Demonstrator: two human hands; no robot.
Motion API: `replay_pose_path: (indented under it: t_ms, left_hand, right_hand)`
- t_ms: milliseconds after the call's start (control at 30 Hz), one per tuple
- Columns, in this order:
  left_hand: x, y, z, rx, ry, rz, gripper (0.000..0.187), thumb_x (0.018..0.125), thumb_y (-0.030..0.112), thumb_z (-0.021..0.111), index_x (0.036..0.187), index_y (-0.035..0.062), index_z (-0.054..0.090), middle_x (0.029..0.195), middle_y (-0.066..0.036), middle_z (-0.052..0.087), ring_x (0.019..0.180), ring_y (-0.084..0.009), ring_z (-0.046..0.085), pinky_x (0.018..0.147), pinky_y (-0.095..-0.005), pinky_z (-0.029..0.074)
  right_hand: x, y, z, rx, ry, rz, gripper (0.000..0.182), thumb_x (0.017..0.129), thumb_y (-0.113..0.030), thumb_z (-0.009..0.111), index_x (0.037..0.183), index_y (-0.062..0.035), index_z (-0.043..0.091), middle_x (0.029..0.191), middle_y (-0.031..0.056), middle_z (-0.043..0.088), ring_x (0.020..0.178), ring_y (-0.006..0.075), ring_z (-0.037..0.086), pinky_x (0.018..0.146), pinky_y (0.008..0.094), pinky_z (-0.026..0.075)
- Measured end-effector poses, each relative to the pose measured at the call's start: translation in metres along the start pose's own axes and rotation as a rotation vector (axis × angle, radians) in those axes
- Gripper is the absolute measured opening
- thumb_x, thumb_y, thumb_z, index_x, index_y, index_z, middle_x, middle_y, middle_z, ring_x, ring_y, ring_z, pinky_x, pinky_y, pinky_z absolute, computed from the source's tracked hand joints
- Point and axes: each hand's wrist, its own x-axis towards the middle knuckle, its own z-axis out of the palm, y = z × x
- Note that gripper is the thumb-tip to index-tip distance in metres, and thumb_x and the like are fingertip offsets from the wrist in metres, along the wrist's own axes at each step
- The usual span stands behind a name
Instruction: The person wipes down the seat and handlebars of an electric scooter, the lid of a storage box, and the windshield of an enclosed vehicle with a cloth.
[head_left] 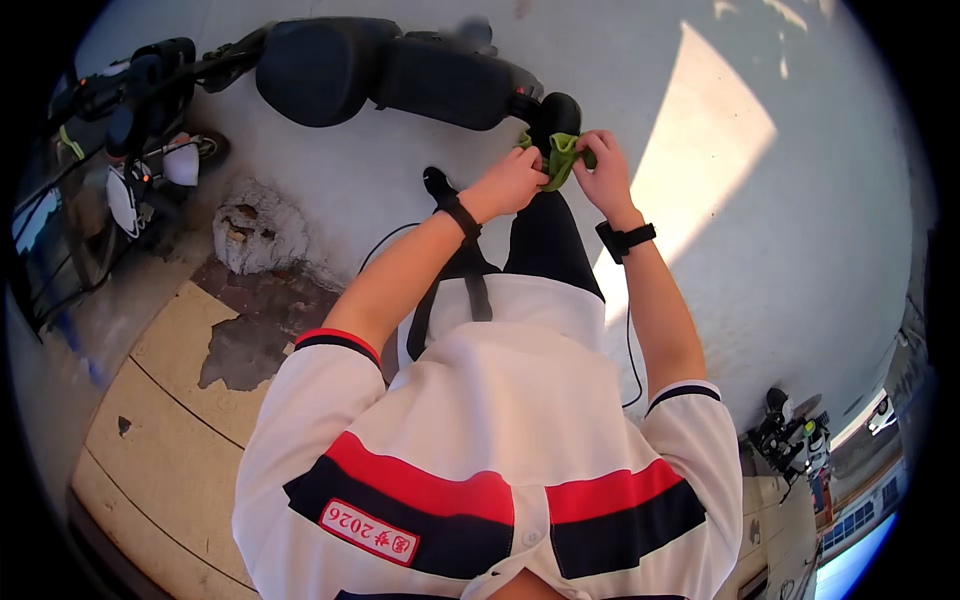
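Note:
A crumpled green cloth (562,163) is stretched between my two hands in front of my legs. The fingers of my left hand (512,180) are closed on its left side, and a bit of green also shows above them. My right hand (604,172) pinches the other side, with fingers bent over the edge. Right behind the cloth is the black rounded end (556,112) of a parked scooter, which overlaps it in this view. The scooter's long dark seat (440,82) stretches away to the left.
More scooters (150,165) stand at the far left. A rough, broken lump of concrete (262,230) rises from the floor beside damaged tan tiles (165,400). A bright sunlit patch (700,130) lies on the grey floor to the right. Further vehicles (790,435) are at the lower right.

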Motion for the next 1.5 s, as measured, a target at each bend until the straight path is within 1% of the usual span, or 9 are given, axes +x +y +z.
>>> replay_pose_path:
  t_ms: [167,300,400,533,667,967,1133,1233,1500]
  left_hand:
    - [-0.038,-0.024,0.020,0.019,-0.175,-0.058,0.020,0.083,0.006,0.062,0.101,0.0042,0.071,0.104,-0.013,0.060,0.101,-0.0330,0.058,0.088,-0.0423,0.048]
    - [-0.075,-0.039,-0.019,-0.075,-0.117,-0.137,0.018,0.083,0.010,0.062,0.099,0.0015,0.066,0.102,-0.014,0.063,0.100,-0.0346,0.059,0.086,-0.0435,0.048]
    - [-0.121,-0.051,-0.046,-0.172,0.065,-0.147,0.018,0.080,0.012,0.063,0.094,0.0012,0.062,0.096,-0.016,0.063,0.098,-0.0358,0.059,0.083,-0.0430,0.048]
    - [-0.200,-0.034,-0.099,-0.135,0.227,-0.307,0.017,0.078,0.011,0.064,0.089,0.0006,0.056,0.090,-0.016,0.063,0.090,-0.0360,0.061,0.078,-0.0431,0.049]
    - [-0.290,-0.060,-0.123,-0.233,0.449,-0.361,0.017,0.079,0.009,0.064,0.090,0.0011,0.053,0.086,-0.018,0.061,0.080,-0.0379,0.060,0.070,-0.0446,0.048]
    - [-0.474,-0.080,-0.161,-0.181,0.974,-0.493,0.021,0.081,0.006,0.065,0.086,0.0014,0.046,0.078,-0.015,0.053,0.073,-0.0326,0.053,0.065,-0.0412,0.043]
    - [-0.521,-0.082,-0.176,-0.268,1.085,-0.552,0.029,0.078,0.006,0.071,0.088,0.0027,0.044,0.084,-0.015,0.053,0.080,-0.0356,0.051,0.071,-0.0428,0.044]
    - [-0.532,-0.092,-0.178,-0.163,1.210,-0.454,0.030,0.082,0.007,0.072,0.089,0.0034,0.043,0.082,-0.011,0.048,0.072,-0.0274,0.048,0.067,-0.0377,0.044]
    - [-0.536,-0.146,-0.224,-0.101,1.403,-0.651,0.021,0.084,0.003,0.066,0.104,0.0036,0.058,0.095,-0.015,0.059,0.094,-0.0375,0.057,0.082,-0.0445,0.047]
  right_hand:
    - [-0.043,-0.003,0.005,-0.247,-0.262,-0.162,0.018,0.077,-0.003,0.066,0.094,-0.0086,0.062,0.099,0.0104,0.059,0.092,0.0316,0.061,0.078,0.0412,0.052]
    - [-0.051,-0.039,0.018,-0.249,-0.189,-0.064,0.032,0.077,-0.005,0.065,0.109,-0.0080,0.062,0.097,0.0117,0.059,0.092,0.0327,0.061,0.079,0.0415,0.051]
    - [-0.046,-0.077,0.040,-0.247,-0.208,-0.040,0.041,0.079,-0.007,0.066,0.119,-0.0061,0.062,0.094,0.0135,0.059,0.091,0.0333,0.060,0.080,0.0413,0.051]
    - [-0.034,-0.135,0.080,-0.298,-0.282,-0.244,0.022,0.081,-0.012,0.071,0.101,-0.0040,0.068,0.090,0.0124,0.058,0.087,0.0325,0.061,0.076,0.0410,0.051]
    - [-0.017,-0.217,0.134,-0.286,-0.317,-0.383,0.020,0.082,-0.018,0.075,0.091,-0.0029,0.065,0.087,0.0110,0.059,0.083,0.0311,0.061,0.071,0.0400,0.050]
    - [0.000,-0.370,0.237,-0.183,-0.352,-0.756,0.016,0.083,-0.013,0.072,0.094,-0.0029,0.066,0.083,0.0106,0.059,0.079,0.0303,0.060,0.070,0.0392,0.049]
    - [0.014,-0.410,0.283,-0.149,-0.387,-0.922,0.014,0.083,-0.009,0.069,0.096,-0.0031,0.067,0.085,0.0108,0.060,0.080,0.0302,0.060,0.070,0.0395,0.049]
    - [0.028,-0.429,0.305,-0.164,-0.402,-0.933,0.013,0.083,-0.009,0.068,0.095,-0.0038,0.067,0.084,0.0110,0.061,0.079,0.0300,0.061,0.070,0.0397,0.050]
    - [0.100,-0.458,0.372,-0.213,-0.458,-0.826,0.012,0.085,-0.012,0.069,0.095,-0.0056,0.063,0.070,0.0116,0.063,0.064,0.0314,0.063,0.059,0.0414,0.049]
